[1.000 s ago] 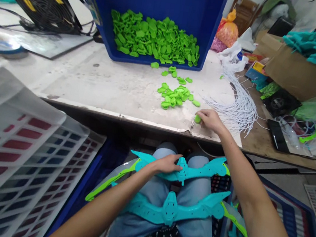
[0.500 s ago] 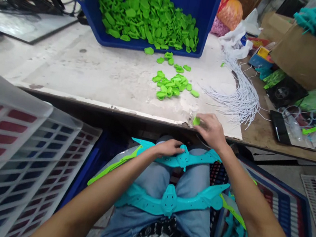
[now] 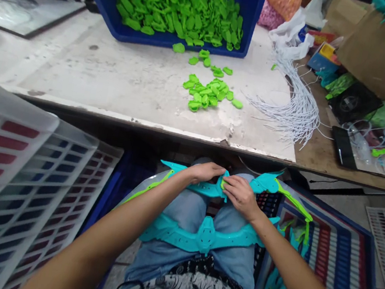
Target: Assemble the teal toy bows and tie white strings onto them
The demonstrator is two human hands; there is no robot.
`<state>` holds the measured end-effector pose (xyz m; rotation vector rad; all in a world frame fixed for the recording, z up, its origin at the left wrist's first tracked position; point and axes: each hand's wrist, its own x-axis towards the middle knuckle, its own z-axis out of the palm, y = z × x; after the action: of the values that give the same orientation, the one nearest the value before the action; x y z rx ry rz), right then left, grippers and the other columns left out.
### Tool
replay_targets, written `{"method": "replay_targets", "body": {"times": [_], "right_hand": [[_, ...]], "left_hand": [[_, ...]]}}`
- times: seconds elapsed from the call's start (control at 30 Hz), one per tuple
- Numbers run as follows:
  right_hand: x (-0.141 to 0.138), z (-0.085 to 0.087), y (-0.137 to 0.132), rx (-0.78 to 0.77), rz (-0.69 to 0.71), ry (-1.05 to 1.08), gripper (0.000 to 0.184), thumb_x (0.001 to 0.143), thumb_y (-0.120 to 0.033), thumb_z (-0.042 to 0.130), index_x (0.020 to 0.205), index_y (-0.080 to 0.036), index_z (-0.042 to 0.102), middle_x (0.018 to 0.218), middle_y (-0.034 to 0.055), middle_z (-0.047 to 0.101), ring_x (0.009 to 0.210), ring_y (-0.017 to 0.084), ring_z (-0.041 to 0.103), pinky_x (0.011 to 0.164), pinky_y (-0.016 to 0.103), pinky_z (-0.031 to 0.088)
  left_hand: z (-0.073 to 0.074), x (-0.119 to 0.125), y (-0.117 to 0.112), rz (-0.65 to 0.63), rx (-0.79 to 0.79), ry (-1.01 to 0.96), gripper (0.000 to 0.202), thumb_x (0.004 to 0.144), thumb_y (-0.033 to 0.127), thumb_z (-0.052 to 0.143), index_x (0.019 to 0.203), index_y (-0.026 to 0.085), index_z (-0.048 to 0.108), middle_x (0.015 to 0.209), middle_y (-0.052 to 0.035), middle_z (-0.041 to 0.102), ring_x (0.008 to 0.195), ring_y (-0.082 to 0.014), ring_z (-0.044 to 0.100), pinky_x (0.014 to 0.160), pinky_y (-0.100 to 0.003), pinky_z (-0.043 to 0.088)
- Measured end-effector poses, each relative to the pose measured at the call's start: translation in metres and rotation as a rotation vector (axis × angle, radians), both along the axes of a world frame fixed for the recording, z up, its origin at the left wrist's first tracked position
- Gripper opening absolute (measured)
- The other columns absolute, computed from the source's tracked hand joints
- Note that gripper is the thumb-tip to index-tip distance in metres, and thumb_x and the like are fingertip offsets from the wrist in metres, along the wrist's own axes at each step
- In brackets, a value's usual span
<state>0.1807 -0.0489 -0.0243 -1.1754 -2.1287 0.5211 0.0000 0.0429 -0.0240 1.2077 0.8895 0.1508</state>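
Right hand (image 3: pixel 241 195) holding a small green piece (image 3: pixel 223 183) at the centre of the far turquoise part (image 3: pixel 266 183), over the knees.
Right fingers narrow, bunched, tips on the small green piece against the turquoise (thumb hidden, so exact pinch unclear). Left hand (image 3: pixel 206 171) lies over the same part, left of centre, fingertips touching the middle; underside out of sight, can't tell if those fingers are closed. Near turquoise part (image 3: pixel 206 236) lies across the jeans (image 3: pixel 183 208), closer to the body. On the table (image 3: pixel 116 70): loose green pile (image 3: pixel 209 91) in front of the blue bin (image 3: pixel 252 13), which holds many more; white cords (image 3: pixel 304 108) fanned out right of the pile.
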Motion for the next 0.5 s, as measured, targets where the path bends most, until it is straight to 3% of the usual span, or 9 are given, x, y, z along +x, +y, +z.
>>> {"method": "replay_targets", "body": {"times": [0.1,0.2,0.27,0.4,0.5], "right_hand": [[-0.003,-0.001,-0.006,-0.029,-0.135,0.025,0.014,0.089,-0.032,0.057,0.086,-0.025,0.07,0.11,0.0075,0.067,0.109,0.025,0.057,0.094,0.047,0.045],[-0.005,0.001,-0.005,-0.155,-0.279,-0.009,0.011,0.084,-0.034,0.063,0.082,-0.023,0.065,0.108,0.0075,0.066,0.106,0.025,0.058,0.094,0.047,0.043],[-0.006,0.004,0.001,-0.288,-0.327,-0.046,0.021,0.078,-0.034,0.068,0.094,-0.023,0.063,0.108,0.0078,0.066,0.102,0.025,0.06,0.09,0.044,0.044],[-0.008,0.012,0.015,-0.536,-0.33,-0.172,0.059,0.07,-0.034,0.074,0.125,-0.026,0.053,0.104,0.0057,0.069,0.094,0.025,0.065,0.086,0.04,0.046],[-0.009,0.022,0.021,-0.597,-0.287,-0.276,0.066,0.069,-0.035,0.075,0.131,-0.026,0.051,0.1,0.0054,0.071,0.092,0.026,0.067,0.083,0.038,0.046]], "left_hand": [[0.001,-0.001,-0.003,-0.058,0.086,-0.034,0.051,0.07,0.06,0.064,0.087,0.011,0.063,0.062,0.0044,0.043,0.059,-0.0095,0.036,0.051,-0.021,0.028],[0.004,0.001,-0.007,-0.034,0.158,-0.02,0.048,0.064,0.056,0.069,0.082,0.013,0.061,0.062,0.0047,0.043,0.059,-0.0093,0.037,0.05,-0.021,0.026],[0.006,0.002,-0.009,0.0,0.137,-0.001,0.046,0.063,0.053,0.07,0.083,0.013,0.062,0.062,0.0048,0.045,0.058,-0.0095,0.038,0.05,-0.021,0.028],[0.006,0.004,-0.011,0.031,0.083,0.043,0.041,0.063,0.046,0.07,0.086,0.013,0.065,0.061,0.0042,0.051,0.057,-0.0108,0.044,0.051,-0.021,0.033],[0.003,0.003,-0.009,0.014,0.141,0.066,0.036,0.067,0.043,0.068,0.087,0.014,0.066,0.064,0.0029,0.057,0.062,-0.0137,0.052,0.055,-0.022,0.038]]}}
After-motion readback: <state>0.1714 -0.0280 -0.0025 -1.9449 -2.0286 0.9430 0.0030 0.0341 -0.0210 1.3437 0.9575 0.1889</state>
